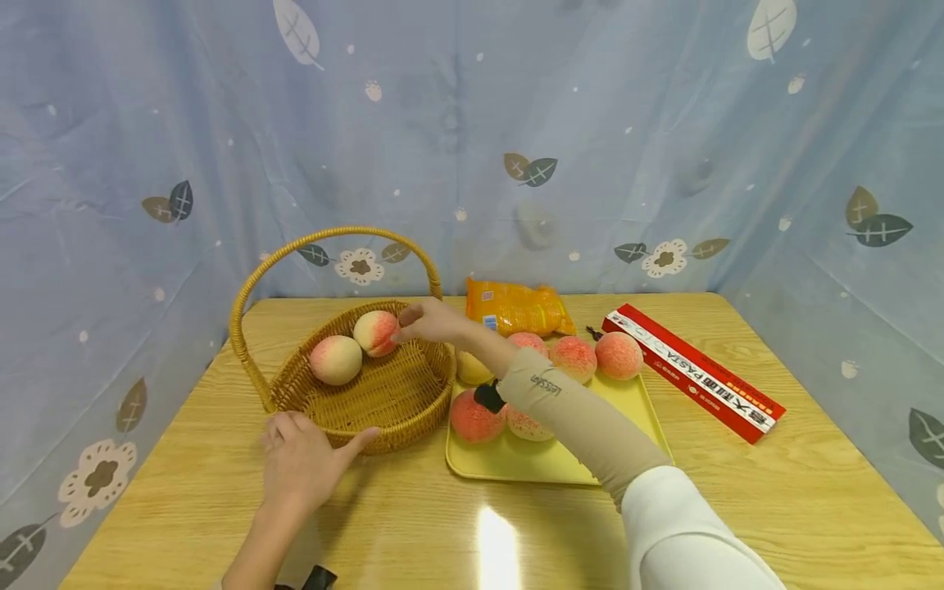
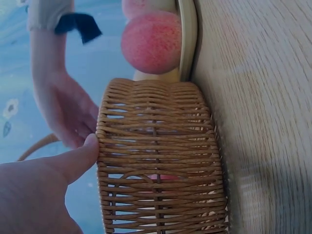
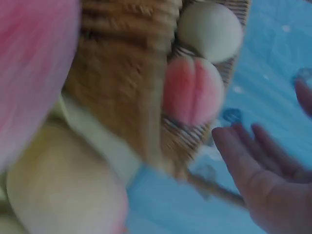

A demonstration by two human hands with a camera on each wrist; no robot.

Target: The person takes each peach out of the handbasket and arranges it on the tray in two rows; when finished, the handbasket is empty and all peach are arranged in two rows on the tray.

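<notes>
A wicker basket (image 1: 369, 401) with a tall arched handle stands on the left part of the table, holding two peaches. One is a pink-and-cream peach (image 1: 377, 333), the other a paler peach (image 1: 335, 360). At the basket's near rim, my left hand (image 1: 298, 463) grips the edge, its thumb (image 2: 80, 158) lying on the rim in the left wrist view. My right hand (image 1: 437, 321) hovers over the basket's right side, beside the pink-and-cream peach. In the right wrist view its fingers (image 3: 239, 153) are extended, apart from that peach, and hold nothing.
Right of the basket lies a yellow tray (image 1: 509, 467) with several peaches (image 1: 475, 416), partly hidden by my right forearm. Behind it is an orange packet (image 1: 519, 307). A long red-and-white pasta box (image 1: 693, 373) lies farther right. A patterned curtain (image 1: 472, 147) surrounds the table.
</notes>
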